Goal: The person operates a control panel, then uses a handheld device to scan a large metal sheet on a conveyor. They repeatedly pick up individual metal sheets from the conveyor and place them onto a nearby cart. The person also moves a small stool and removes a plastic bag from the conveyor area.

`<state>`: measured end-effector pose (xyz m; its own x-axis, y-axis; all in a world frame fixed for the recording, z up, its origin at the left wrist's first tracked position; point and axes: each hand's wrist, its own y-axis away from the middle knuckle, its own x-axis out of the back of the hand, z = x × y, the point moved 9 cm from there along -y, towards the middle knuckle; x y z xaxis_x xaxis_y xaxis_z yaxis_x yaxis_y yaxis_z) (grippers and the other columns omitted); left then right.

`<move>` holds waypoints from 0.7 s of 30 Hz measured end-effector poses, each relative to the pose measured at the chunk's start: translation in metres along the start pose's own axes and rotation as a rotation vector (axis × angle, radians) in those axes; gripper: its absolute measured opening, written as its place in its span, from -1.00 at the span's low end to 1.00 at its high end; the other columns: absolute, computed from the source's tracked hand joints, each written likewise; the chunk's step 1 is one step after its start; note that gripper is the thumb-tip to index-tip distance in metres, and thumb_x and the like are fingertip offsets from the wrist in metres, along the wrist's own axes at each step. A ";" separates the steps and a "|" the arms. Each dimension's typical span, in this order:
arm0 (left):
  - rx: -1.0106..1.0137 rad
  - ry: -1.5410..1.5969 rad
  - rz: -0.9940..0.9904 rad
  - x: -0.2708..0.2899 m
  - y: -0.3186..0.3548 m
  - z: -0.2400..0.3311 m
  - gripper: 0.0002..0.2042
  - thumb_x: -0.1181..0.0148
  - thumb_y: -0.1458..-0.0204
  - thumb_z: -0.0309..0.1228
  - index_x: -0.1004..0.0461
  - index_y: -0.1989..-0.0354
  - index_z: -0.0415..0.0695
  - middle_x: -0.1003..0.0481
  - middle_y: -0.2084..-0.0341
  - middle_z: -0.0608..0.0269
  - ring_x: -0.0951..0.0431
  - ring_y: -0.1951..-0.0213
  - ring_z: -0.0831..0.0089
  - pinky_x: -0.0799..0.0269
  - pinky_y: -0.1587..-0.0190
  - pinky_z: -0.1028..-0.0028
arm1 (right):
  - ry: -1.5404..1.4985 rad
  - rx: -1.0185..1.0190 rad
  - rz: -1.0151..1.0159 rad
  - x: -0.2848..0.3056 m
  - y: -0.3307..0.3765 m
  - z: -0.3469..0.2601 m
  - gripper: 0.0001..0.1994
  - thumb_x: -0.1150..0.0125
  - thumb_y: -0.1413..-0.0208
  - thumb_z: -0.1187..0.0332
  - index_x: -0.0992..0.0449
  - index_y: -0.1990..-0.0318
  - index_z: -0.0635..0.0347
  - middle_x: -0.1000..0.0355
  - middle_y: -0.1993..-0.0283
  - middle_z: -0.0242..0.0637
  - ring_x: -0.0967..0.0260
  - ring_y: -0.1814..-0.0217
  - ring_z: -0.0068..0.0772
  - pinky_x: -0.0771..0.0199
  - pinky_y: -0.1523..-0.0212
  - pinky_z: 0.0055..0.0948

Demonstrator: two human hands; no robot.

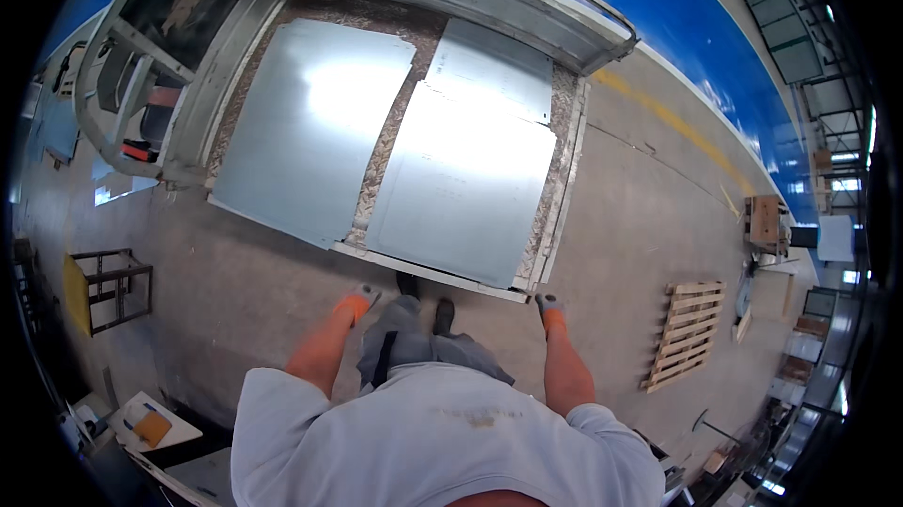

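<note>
**A:** What's in front of you, biggest thing first?

**B:** You're standing at the near end of a long metal platform point(561, 189) with raised side walls, running away from you up the picture. Its checker-plate bed carries flat metal sheets: a left sheet point(306, 135), a right sheet point(466, 182) and a smaller rear sheet point(499, 70) tucked partly under the right one's far edge. The concrete floor point(235, 281) spreads out around it, with a wooden pallet point(685, 333) well off to your right and a dark metal frame stand point(111, 286) to your left.

**A:** And the hands?

**B:** Both are gloved and held low at your sides. Your left hand point(360, 300) hangs just short of the platform's near edge, below the gap between the left and right sheets. Your right hand point(548, 305) is just beside the platform's near right corner, close under the near right corner of the right sheet.

**A:** Are they holding anything?

**B:** Neither appears to hold anything, but they're too small here to tell how the fingers are curled.

**A:** How does the right sheet lie from your fingers?

**B:** Straight ahead and away from you, its long axis along the platform. Its near edge spans between your hands; your right hand is the nearer one.
</note>
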<state>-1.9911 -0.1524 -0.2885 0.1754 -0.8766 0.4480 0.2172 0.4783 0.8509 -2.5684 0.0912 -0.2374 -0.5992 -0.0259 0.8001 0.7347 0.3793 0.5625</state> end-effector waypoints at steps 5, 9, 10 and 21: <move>0.323 0.431 0.189 -0.056 0.148 -0.127 -0.44 -0.07 -0.13 0.08 -0.55 -0.12 -0.10 -0.54 -0.11 0.03 -0.49 -0.18 0.03 -0.39 -0.18 0.18 | 0.130 -0.032 -0.427 -0.109 -0.012 0.035 -0.53 -0.33 -0.02 -0.15 -0.60 0.20 0.10 -0.51 0.41 -0.31 -0.41 0.48 -0.36 -0.35 0.48 -0.25; 0.551 0.716 0.318 -0.147 0.250 -0.212 -0.42 -0.05 -0.14 0.10 -0.54 -0.12 -0.13 -0.56 -0.07 -0.02 -0.53 -0.14 0.03 -0.42 -0.13 0.17 | 0.311 0.348 -0.478 -0.158 -0.007 -0.076 -0.55 -0.30 -0.03 -0.12 -0.63 0.31 0.13 -0.48 0.50 -0.31 -0.39 0.51 -0.37 -0.36 0.49 -0.25; 0.596 0.770 0.343 -0.173 0.270 -0.228 -0.41 -0.04 -0.15 0.11 -0.53 -0.13 -0.14 -0.56 -0.06 -0.03 -0.53 -0.13 0.03 -0.43 -0.11 0.17 | 0.340 0.481 -0.497 -0.170 0.013 -0.129 -0.55 -0.29 -0.04 -0.11 -0.64 0.32 0.15 -0.49 0.50 -0.30 -0.40 0.50 -0.37 -0.38 0.47 -0.25; 0.506 0.720 0.317 -0.365 0.327 -0.253 -0.64 -0.24 -0.03 -0.41 -0.55 -0.04 -0.15 -0.56 -0.03 -0.03 -0.59 -0.07 0.11 -0.52 -0.01 0.18 | -0.105 0.822 -0.642 -0.187 0.181 -0.450 -0.76 -0.23 -0.12 0.18 -0.64 0.19 0.12 -0.51 0.42 -0.38 -0.42 0.46 -0.51 -0.37 0.50 -0.45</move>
<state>-1.7415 0.3369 -0.2433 0.7444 -0.3842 0.5461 -0.3573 0.4617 0.8119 -2.1798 -0.2514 -0.1915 -0.8536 -0.3796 0.3568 -0.1501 0.8351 0.5292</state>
